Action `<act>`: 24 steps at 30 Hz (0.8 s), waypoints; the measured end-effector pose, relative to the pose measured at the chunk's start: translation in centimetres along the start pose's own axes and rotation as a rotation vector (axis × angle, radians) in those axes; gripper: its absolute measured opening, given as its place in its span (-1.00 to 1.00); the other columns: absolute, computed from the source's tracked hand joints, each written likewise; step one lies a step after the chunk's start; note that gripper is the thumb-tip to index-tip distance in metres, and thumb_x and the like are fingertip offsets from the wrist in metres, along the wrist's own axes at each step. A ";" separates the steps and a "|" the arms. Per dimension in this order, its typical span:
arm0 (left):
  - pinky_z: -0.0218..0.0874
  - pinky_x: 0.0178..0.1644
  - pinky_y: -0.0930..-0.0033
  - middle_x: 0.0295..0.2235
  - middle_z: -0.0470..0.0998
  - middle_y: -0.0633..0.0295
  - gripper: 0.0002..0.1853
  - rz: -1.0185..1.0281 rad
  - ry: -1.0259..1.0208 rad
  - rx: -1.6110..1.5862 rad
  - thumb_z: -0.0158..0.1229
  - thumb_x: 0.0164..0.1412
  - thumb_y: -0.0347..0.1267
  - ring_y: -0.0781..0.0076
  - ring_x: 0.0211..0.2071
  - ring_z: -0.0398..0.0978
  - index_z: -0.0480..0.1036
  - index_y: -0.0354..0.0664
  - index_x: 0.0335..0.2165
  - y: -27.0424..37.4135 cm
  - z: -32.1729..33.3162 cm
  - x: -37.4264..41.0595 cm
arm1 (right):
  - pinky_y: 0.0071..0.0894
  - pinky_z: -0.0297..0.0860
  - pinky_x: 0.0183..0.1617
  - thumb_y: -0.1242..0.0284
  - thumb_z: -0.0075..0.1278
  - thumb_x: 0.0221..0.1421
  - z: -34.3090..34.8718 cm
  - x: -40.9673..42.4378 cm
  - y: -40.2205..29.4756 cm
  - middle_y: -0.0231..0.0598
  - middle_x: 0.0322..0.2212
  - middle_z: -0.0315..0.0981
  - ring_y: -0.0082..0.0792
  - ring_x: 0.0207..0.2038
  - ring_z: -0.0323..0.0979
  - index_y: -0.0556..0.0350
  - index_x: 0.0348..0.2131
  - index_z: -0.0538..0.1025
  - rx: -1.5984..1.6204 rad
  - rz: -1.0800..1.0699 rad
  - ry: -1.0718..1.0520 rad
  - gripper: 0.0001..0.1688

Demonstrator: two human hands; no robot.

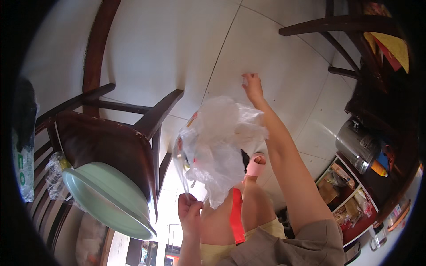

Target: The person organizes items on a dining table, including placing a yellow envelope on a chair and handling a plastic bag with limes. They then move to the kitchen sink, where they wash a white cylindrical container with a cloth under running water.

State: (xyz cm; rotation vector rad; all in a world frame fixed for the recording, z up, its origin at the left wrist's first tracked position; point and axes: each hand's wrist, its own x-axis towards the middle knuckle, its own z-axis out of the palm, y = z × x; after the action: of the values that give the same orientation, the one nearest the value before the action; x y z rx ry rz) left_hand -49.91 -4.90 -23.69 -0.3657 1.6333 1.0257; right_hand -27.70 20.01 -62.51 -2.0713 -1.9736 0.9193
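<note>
My left hand (190, 207) is closed on the gathered edge of a translucent plastic bag (219, 143). The bag hangs crumpled in front of my legs, and coloured bits show faintly through its left side. Farther out, my right hand (253, 88) reaches low over the floor, its thumb and fingers curled towards each other. A small pale, translucent piece (245, 81) seems to sit between them; what it is cannot be made out. The bag partly overlaps my right forearm in the view.
A dark wooden chair (106, 139) at left holds a pale green plastic basin (103, 196). Another chair's wooden leg (332, 26) juts in at upper right. Right of me stand a metal pot (354, 139) and shelves (357, 186) with packages. White floor tiles (159, 43) extend ahead.
</note>
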 end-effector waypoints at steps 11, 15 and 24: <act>0.08 -0.30 0.60 -0.45 0.25 0.35 -0.75 0.012 -0.119 -0.036 -0.01 -0.05 -0.65 0.63 -0.43 0.23 0.23 -0.18 -0.34 1.0 3.9 -5.4 | -0.53 0.23 -0.03 0.55 -0.12 0.19 -23.4 -19.0 -18.3 -0.16 -0.14 0.41 -0.54 -0.20 0.32 0.16 -0.24 0.32 0.826 -0.052 -0.066 -0.88; 0.09 -0.32 0.62 -0.48 0.27 0.39 -0.73 0.078 -0.174 0.015 0.02 -0.02 -0.59 0.66 -0.44 0.26 0.23 -0.16 -0.29 1.7 5.1 -10.0 | -0.50 0.26 -0.06 0.69 -0.11 0.14 -24.6 -28.8 -22.0 -0.08 -0.14 0.39 -0.39 -0.17 0.37 0.20 -0.25 0.30 0.792 -0.200 -0.191 -0.84; 0.05 -0.48 0.49 -0.62 0.21 0.35 -0.72 0.344 -0.220 0.441 0.10 -0.04 -0.47 0.61 -0.58 0.19 0.27 -0.23 -0.28 1.2 7.7 -23.3 | -0.50 0.31 -0.05 0.38 -0.07 0.16 -30.0 -37.0 -22.6 -0.29 -0.13 0.39 -0.37 -0.08 0.37 0.08 0.00 0.35 1.403 0.294 -0.930 -0.59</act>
State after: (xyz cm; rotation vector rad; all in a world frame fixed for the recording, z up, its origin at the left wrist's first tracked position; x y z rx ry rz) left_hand -38.09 -4.54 -2.17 0.3217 1.6954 0.8829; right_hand -30.14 -2.74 -14.99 -1.0530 -0.5139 2.5601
